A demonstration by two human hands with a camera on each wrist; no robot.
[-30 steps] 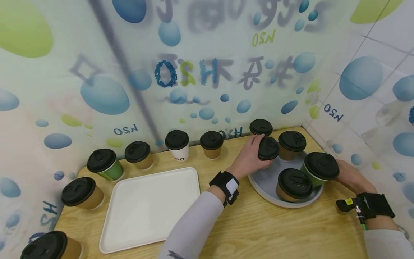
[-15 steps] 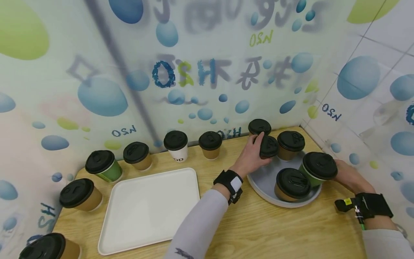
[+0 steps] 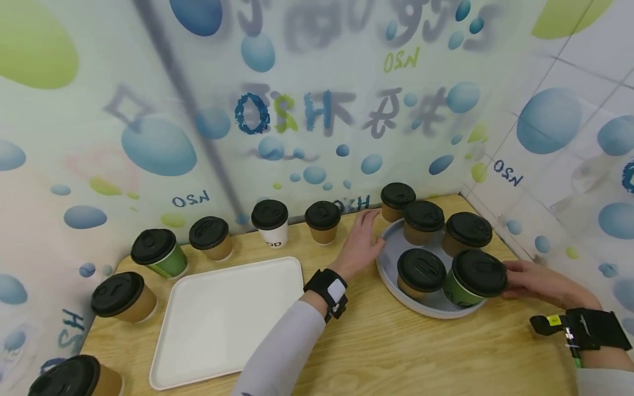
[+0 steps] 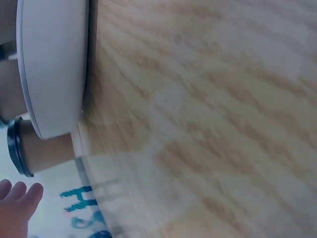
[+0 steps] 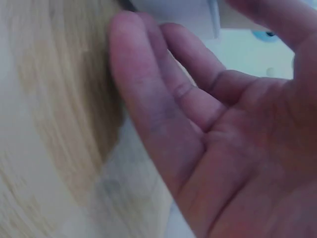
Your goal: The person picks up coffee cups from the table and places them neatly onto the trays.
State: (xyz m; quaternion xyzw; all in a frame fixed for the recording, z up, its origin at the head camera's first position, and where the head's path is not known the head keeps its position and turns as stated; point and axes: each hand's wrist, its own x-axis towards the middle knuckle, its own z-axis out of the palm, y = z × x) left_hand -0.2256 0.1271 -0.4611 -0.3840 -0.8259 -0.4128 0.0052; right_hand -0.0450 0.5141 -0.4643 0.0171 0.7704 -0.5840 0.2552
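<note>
1. Tray [image 3: 427, 311], round and grey, stood towards the right of the wooden table [image 3: 386, 357]; four lidded cups sat upright inside it: a green cup [image 3: 473, 281] front right, a first brown cup [image 3: 421, 275] front left, a second brown cup [image 3: 423, 221] back left, a third brown cup [image 3: 466, 234] back right; whatever they held was hidden.
2. Left hand [image 3: 358, 246] was at the tray's left edge, fingers extended, thumb spread wide, gripping nothing; thumb contact could not be told.
3. Right hand [image 3: 547, 283] was beside the green cup, fingers loosely bent, thumb well apart; contact could not be told.
4. Another brown cup [image 3: 398, 202] stood just behind the tray, outside it.
5. White rectangular tray [image 3: 230, 322] lay left; six other lidded cups [image 3: 212, 240] stood along its back and left.
</note>
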